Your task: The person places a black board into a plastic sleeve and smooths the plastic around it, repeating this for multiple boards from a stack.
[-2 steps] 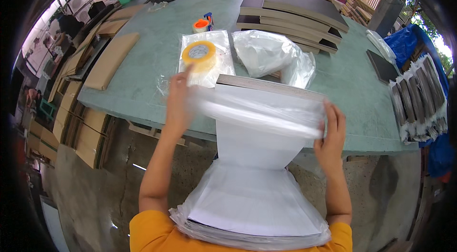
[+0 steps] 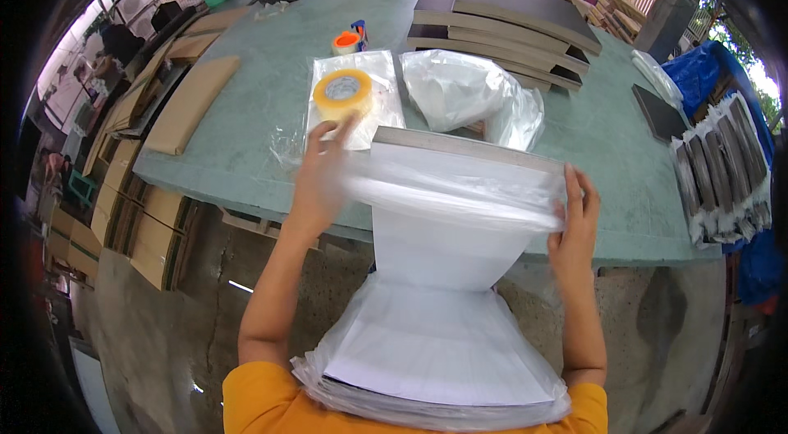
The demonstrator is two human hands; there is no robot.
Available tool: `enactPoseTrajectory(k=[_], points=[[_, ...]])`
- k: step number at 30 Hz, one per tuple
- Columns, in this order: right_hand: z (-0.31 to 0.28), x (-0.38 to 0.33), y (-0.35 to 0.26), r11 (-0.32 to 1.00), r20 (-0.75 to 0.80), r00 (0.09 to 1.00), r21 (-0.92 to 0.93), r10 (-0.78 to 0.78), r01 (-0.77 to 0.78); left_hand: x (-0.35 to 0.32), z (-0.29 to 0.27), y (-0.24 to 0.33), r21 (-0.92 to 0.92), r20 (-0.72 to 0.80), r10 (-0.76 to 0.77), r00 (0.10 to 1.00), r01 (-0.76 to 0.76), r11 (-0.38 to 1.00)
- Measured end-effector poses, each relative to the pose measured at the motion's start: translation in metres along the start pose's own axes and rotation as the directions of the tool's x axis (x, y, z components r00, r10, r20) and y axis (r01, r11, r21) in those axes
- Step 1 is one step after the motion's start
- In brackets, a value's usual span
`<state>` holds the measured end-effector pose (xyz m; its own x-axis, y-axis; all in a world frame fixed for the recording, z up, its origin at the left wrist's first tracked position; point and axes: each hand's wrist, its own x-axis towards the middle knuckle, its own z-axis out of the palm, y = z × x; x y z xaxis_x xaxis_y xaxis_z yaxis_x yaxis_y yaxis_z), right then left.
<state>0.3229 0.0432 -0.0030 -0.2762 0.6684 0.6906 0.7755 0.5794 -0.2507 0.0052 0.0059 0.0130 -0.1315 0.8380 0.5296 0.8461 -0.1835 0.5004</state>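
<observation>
A white-faced flat stack with a grey far edge (image 2: 460,143) lies in front of me, reaching over the table's near edge. Across it runs a bunched clear plastic bag (image 2: 443,192). My left hand (image 2: 318,184), partly blurred, grips the bag's left end, its index finger stretched toward the tape. On the right side, my right hand (image 2: 576,208) holds the other end, fingers along the stack's edge. Against my body rests a pile of white sheets in clear plastic (image 2: 443,344). Just beyond my left hand, a roll of clear yellowish tape (image 2: 343,93) sits on flat plastic bags (image 2: 380,106).
Loose clear plastic (image 2: 460,93) lies beyond the stack, before piled dark-topped boards (image 2: 525,11). An orange-cored tape dispenser (image 2: 350,40) stands behind the tape roll. Cardboard pieces (image 2: 193,106) line the left. Plastic-wrapped bundles (image 2: 722,171) stand at the table's right edge (image 2: 657,247).
The bunched plastic has shifted slightly toward me along the stack. My right hand has moved a little to the right, and my left hand slightly right with its index finger now stretched out.
</observation>
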Motion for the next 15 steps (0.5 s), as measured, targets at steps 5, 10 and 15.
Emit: enactPoseTrajectory(k=[5,10,15], points=[[-0.027,-0.018,0.016,0.970,0.090,0.989,0.203,0.113,-0.130,-0.016,0.004,0.007,-0.003,0.021,0.167,0.986,-0.167,0.986],[-0.057,-0.033,0.062,0.053,0.666,0.741,0.746,-0.090,-0.664,-0.030,-0.025,-0.033,-0.701,0.554,0.033,0.832,0.446,0.556],[0.030,-0.119,0.068,0.090,0.814,0.560,0.576,-0.156,-0.813,-0.109,0.042,-0.082,-0.438,0.888,0.198,0.415,0.894,0.095]])
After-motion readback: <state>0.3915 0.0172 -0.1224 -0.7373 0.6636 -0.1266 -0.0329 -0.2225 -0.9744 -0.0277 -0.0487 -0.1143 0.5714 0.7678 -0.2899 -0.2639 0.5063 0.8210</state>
